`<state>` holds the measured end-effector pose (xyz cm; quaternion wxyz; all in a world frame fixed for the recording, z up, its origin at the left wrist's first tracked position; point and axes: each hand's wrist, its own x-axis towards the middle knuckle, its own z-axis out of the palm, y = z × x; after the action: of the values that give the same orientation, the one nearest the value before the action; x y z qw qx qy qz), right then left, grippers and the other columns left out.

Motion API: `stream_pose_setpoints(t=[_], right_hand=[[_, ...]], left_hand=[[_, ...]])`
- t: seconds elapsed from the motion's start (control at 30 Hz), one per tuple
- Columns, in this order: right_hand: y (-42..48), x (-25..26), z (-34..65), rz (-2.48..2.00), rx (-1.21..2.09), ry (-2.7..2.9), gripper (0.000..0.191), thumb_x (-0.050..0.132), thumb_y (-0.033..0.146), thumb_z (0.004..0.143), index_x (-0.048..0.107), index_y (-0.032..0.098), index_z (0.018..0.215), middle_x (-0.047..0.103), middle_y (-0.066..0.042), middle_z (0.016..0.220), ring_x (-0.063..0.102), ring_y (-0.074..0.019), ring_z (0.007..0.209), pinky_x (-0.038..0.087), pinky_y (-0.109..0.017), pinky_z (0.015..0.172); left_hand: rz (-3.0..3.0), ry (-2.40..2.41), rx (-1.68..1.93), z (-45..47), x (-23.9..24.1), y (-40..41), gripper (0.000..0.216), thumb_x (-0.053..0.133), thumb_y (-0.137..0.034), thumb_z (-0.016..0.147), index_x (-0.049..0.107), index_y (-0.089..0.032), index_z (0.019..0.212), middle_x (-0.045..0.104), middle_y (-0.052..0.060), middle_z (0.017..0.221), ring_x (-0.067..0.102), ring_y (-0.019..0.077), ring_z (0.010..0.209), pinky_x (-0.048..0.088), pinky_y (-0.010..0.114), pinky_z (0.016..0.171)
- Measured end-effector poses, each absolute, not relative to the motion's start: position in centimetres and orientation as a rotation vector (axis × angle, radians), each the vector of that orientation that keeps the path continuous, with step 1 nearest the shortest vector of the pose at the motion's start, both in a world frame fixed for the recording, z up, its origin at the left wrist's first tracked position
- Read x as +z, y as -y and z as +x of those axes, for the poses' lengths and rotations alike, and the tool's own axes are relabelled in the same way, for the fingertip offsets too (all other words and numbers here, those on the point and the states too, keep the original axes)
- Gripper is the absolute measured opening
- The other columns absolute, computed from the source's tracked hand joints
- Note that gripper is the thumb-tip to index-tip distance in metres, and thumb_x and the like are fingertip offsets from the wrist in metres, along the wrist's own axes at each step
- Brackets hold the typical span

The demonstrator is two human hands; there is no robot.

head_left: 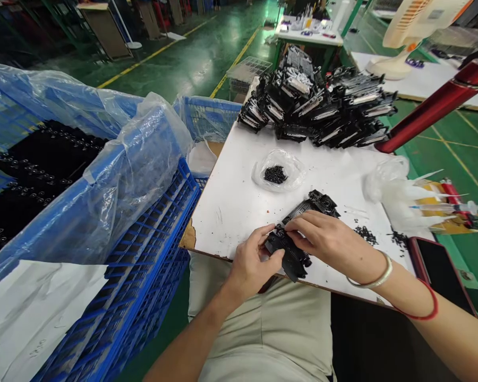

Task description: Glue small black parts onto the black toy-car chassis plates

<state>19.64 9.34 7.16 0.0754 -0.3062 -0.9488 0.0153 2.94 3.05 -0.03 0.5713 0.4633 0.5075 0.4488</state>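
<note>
My left hand [254,261] is closed round the end of a black plastic part [287,257] at the table's front edge, thumb on its near face. Over the upper edge of that part, my right hand [327,240] has its fingertips pinched together; whatever they hold is too small or hidden to make out. Just behind my fingers lies another black plastic housing [322,202], partly covered by my right hand. Beyond it sits a clear plastic bag [292,168] opened around a heap of small black pieces [275,174].
Black assemblies [318,106] are piled at the table's back. Loose small black bits [365,234], a phone [442,273], white nozzle tips [412,199] and a syringe [454,208] lie right. A red post [438,103] slants up there. Plastic-lined blue crates [143,223] stand left.
</note>
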Motion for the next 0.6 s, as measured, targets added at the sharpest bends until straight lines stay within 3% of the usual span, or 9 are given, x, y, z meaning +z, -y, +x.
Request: stream_pose_setpoints(t=[0.37, 0.6], right_hand=[[-9.69, 7.68, 19.60, -0.811, -0.175, 2.959, 0.028, 0.037, 0.019, 0.099, 0.058, 0.017, 0.079, 0.057, -0.004, 0.068, 0.052, -0.0174, 0.062, 0.042, -0.031, 0.059], [-9.47, 7.57, 19.69, -0.675, -0.378, 2.952, 0.025, 0.043, 0.013, 0.096, 0.058, 0.018, 0.076, 0.055, -0.003, 0.066, 0.050, -0.0167, 0.059, 0.042, -0.032, 0.059]], left_hand=[[1.128, -1.187, 1.077, 3.23, 0.21, -3.14, 0.051, 0.063, -0.019, 0.074, 0.056, -0.014, 0.124, 0.071, 0.008, 0.113, 0.067, 0.0174, 0.095, 0.055, 0.024, 0.082], [1.123, -1.207, 1.058, 3.26, 0.70, -3.17, 0.050, 0.063, -0.020, 0.073, 0.057, -0.012, 0.122, 0.073, 0.007, 0.101, 0.066, 0.0150, 0.082, 0.055, 0.024, 0.074]])
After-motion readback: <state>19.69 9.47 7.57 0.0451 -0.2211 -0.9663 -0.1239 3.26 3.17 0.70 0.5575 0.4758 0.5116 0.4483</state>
